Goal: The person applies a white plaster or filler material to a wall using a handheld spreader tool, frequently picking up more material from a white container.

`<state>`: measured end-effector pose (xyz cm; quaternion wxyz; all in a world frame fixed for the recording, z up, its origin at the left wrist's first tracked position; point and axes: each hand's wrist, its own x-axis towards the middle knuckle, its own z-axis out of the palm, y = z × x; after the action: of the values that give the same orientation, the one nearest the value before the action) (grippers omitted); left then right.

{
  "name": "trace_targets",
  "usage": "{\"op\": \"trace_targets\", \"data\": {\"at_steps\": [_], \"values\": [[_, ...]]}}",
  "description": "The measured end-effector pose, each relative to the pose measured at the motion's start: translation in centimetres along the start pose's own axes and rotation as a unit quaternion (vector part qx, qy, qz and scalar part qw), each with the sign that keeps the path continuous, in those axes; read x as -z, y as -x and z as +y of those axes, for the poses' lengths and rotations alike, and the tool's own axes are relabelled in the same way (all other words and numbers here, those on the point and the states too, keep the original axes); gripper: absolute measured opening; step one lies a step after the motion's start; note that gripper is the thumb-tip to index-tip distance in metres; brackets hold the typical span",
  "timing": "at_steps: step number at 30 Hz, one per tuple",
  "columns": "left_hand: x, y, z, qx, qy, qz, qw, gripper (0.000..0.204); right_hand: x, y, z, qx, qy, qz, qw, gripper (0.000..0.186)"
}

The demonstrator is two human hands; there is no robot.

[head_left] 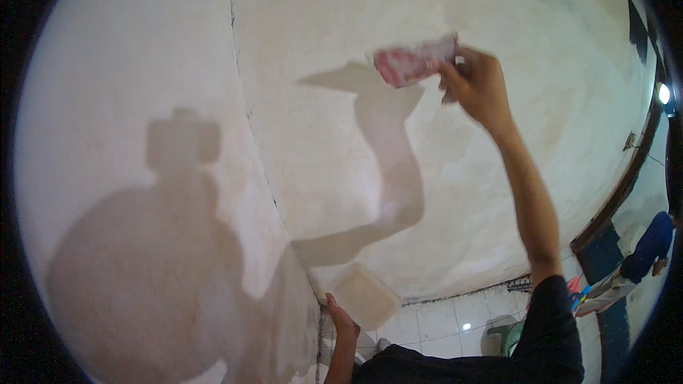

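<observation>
My right hand point(477, 85) is raised, its fingers closed on the end of a flat red-and-white piece point(409, 62). Blur hides its exact kind. It is held against or just off the whitish, patchy wall point(484, 192); I cannot tell whether it touches. Low down, my left hand point(343, 320) grips the edge of a pale, square-looking container point(366, 297) with rounded corners. What the container holds, if anything, cannot be made out.
A cracked corner line point(249, 117) joins a second wall point(99, 85) on the left, where my shadow falls. Below are white floor tiles point(437, 323) and a green stool-like object point(511, 334). At the far right are another person point(647, 249) and a lit lamp point(664, 92).
</observation>
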<state>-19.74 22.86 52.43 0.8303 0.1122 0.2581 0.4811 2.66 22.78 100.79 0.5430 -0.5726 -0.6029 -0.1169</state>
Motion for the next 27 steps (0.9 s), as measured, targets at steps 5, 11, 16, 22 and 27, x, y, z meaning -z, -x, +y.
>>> {"op": "trace_targets", "data": {"at_steps": [5, 11, 16, 22, 27], "values": [[-1.6, -0.5, -1.0, 0.016, 0.008, -0.004, 1.0, 0.066, 3.6, -10.9, -1.6, 0.017, 0.328, -0.008, 0.944, 0.025], [-0.3, -1.6, -1.8, 0.01, -0.024, 0.012, 1.0, 0.067, 5.8, -18.9, -5.6, 0.075, 0.558, 0.13, 0.816, 0.029], [-0.9, 0.8, -0.6, -0.007, -0.048, 0.05, 0.998, 0.066, 11.1, -24.2, -7.7, 0.143, 0.577, 0.253, 0.763, 0.023], [-0.5, 0.2, -1.5, -0.031, -0.046, 0.009, 0.998, 0.064, 17.8, -25.4, -7.4, 0.322, 0.41, 0.175, 0.835, 0.014], [0.0, -0.4, -3.8, 0.029, 0.018, -0.025, 0.999, 0.059, 14.4, -16.9, -5.6, 0.326, 0.276, 0.025, 0.904, 0.014]]}}
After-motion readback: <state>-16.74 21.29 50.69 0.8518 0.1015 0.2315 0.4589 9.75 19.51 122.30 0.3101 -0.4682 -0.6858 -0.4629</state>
